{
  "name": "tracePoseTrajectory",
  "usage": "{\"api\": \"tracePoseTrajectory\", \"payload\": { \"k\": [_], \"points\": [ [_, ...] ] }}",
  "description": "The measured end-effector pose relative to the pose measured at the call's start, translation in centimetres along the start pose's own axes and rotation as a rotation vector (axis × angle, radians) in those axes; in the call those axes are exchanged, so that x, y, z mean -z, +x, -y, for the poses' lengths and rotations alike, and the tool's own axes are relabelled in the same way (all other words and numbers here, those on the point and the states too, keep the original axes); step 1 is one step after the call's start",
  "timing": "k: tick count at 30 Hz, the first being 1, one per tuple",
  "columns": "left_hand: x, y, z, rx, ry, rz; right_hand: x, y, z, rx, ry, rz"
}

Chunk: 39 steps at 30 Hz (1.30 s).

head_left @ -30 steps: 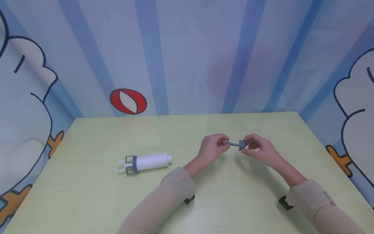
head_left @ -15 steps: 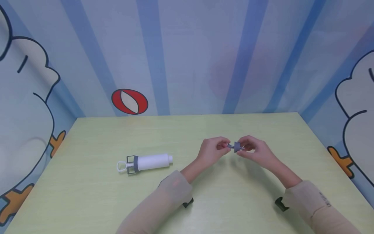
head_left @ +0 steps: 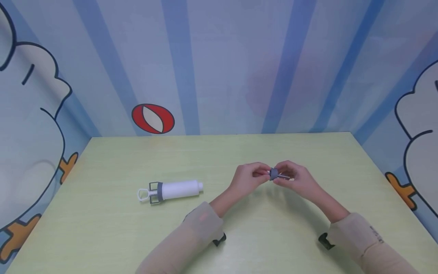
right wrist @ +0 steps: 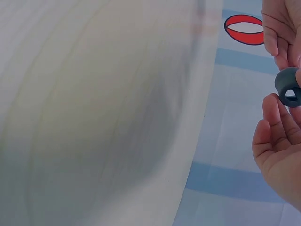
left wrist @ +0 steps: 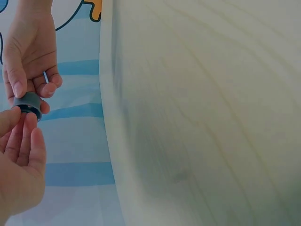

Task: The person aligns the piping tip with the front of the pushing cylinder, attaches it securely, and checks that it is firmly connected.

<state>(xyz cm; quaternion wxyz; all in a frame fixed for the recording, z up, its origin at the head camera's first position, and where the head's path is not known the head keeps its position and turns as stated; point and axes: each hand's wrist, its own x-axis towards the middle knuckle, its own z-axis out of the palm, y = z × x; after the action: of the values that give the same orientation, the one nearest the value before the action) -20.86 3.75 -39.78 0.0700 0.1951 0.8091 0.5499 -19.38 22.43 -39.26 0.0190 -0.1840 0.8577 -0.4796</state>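
Note:
Above the table, both hands meet at a small grey ring-shaped plastic collar (head_left: 273, 174) threaded on a thin metal rod (head_left: 284, 176). The right hand (head_left: 297, 178) pinches the collar between thumb and fingers, and the rod pokes out of it toward that palm. From the other side the left hand (head_left: 250, 177) pinches the rod's near end, which its fingertips mostly hide, right at the collar's rim. In the left wrist view the collar (left wrist: 29, 101) shows a hollow underside over the left fingertips. A round hole in the collar (right wrist: 286, 84) shows in the right wrist view.
A white hand pump (head_left: 181, 190) with a grey collar and a loop handle lies on its side left of the hands. The pale table (head_left: 113, 236) ends at a printed backdrop (head_left: 226, 68). Black wrist straps (head_left: 326, 241) show below the sleeves.
The grey collar has slid left along the rod, up to the left fingertips. The right hand has moved left with it, and the rod now sticks out on the right side.

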Motion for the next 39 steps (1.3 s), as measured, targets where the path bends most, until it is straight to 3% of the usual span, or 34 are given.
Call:
{"api": "tracePoseTrajectory", "payload": {
  "k": [9,15,22,39],
  "points": [
    [0.2,-0.2,0.5,-0.002,-0.05,0.021,-0.5,0.0,0.4,-0.042,0.082,0.027],
    [0.4,-0.2,0.5,-0.003,-0.031,0.03,-0.7,0.0,0.6,-0.043,0.096,0.032],
    [0.5,-0.2,0.4,0.004,0.022,0.013,-1.1,-0.2,0.9,0.014,0.014,0.006],
    [0.7,-0.3,0.8,-0.063,0.225,-0.017,-1.5,-0.5,1.5,0.102,-0.185,-0.028]
  ]
}}
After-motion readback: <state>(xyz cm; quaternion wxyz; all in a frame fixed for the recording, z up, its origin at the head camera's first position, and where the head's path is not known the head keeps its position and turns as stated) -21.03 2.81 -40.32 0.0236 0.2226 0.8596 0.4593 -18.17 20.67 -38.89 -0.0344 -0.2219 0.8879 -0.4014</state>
